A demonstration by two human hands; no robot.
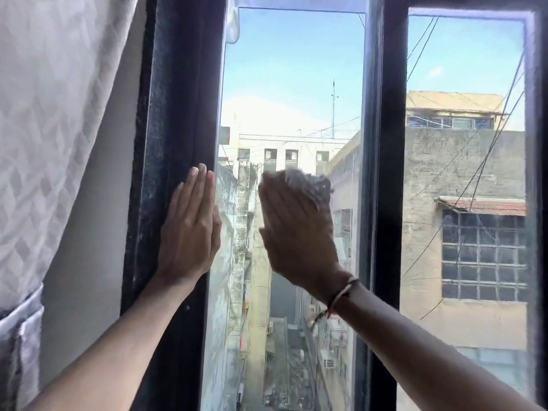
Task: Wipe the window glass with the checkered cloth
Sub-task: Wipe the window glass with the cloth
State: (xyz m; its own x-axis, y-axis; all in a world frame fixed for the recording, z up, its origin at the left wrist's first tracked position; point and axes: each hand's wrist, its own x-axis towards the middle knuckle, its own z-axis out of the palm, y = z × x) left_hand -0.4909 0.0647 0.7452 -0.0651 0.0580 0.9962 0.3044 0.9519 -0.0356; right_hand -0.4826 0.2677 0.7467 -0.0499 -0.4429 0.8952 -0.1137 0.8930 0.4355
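The window glass (pixel 290 84) is a tall narrow pane between dark frame posts. My right hand (pixel 296 229) presses flat against the pane at mid height, with a crumpled pale cloth (pixel 311 180) under its fingers; only the cloth's top edge shows and its pattern is blurred. My left hand (pixel 189 229) lies flat with its fingers together on the dark left frame post (pixel 175 114), its fingertips at the edge of the glass. It holds nothing.
A white patterned curtain (pixel 50 114) hangs at the left. A dark centre post (pixel 388 143) separates a second pane (pixel 465 54) on the right. Buildings, cables and a narrow alley lie beyond the glass. A thread bracelet (pixel 338 298) sits on my right wrist.
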